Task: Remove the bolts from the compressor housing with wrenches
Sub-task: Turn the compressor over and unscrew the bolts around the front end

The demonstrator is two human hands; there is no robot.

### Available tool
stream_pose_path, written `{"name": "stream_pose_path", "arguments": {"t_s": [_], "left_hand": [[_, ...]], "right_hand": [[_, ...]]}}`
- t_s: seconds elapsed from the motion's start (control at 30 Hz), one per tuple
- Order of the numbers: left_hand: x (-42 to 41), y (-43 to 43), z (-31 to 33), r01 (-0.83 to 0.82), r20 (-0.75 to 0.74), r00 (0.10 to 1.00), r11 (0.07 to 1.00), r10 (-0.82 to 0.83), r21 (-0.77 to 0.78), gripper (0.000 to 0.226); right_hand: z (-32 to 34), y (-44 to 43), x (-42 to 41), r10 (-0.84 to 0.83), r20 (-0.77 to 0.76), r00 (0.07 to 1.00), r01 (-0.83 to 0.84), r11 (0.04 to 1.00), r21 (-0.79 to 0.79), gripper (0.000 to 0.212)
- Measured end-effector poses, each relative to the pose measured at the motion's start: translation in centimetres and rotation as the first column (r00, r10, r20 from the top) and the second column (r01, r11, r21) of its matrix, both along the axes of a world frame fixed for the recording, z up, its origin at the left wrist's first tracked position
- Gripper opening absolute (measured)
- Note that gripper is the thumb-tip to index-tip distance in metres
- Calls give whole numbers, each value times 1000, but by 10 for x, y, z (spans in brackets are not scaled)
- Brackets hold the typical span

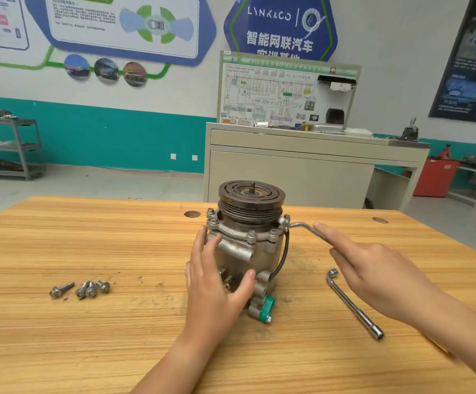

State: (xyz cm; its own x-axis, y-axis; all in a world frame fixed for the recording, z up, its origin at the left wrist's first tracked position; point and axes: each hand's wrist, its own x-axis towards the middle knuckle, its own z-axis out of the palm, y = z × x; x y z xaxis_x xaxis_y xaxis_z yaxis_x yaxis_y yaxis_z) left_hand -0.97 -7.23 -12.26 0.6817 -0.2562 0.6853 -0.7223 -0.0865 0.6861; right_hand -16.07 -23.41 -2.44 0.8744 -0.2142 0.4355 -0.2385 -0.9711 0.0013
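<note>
The compressor [248, 248] stands pulley-up on the table [89, 336]. The left hand [217, 277] braces the compressor's front with spread, fairly straight fingers, gripping nothing. The right hand [373, 271] presses straight fingers on a wrench [302, 225] seated at the compressor's right rim. Keep the socket square, push steadily, brace firmly. 4 freed bolts [89, 288] lie left of the compressor and 1 spare wrench [353, 304] lies right of it.

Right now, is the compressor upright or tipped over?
Upright: the compressor stands on the table, pulley on top, left hand against its side.
</note>
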Motion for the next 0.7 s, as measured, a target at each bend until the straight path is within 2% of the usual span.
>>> {"name": "stream_pose_path", "arguments": {"t_s": [0.13,0.27,0.4,0.5,0.57,0.7], "left_hand": [[-2,3,2,28,75,997,1000,-28,3,53],[-2,6,3,41,81,996,999,-44,36,45],[-1,7,2,44,73,996,998,-48,54,42],[-1,6,0,50,39,998,998,-52,38,39],[0,4,-1,51,-7,999,999,-51,11,49],[-3,-8,6,77,-193,977,992,-95,-101,83]], "right_hand": [[14,18,-3,-138,-90,986,124,982,-140,52],[25,26,8,-233,-145,962,204,960,-190,59],[42,45,16,-322,-213,922,230,902,-366,66],[48,64,21,-343,-292,893,195,878,-436,66],[47,71,23,-358,-333,872,185,872,-453,68],[37,77,21,-381,-358,852,186,861,-474,73]]}}
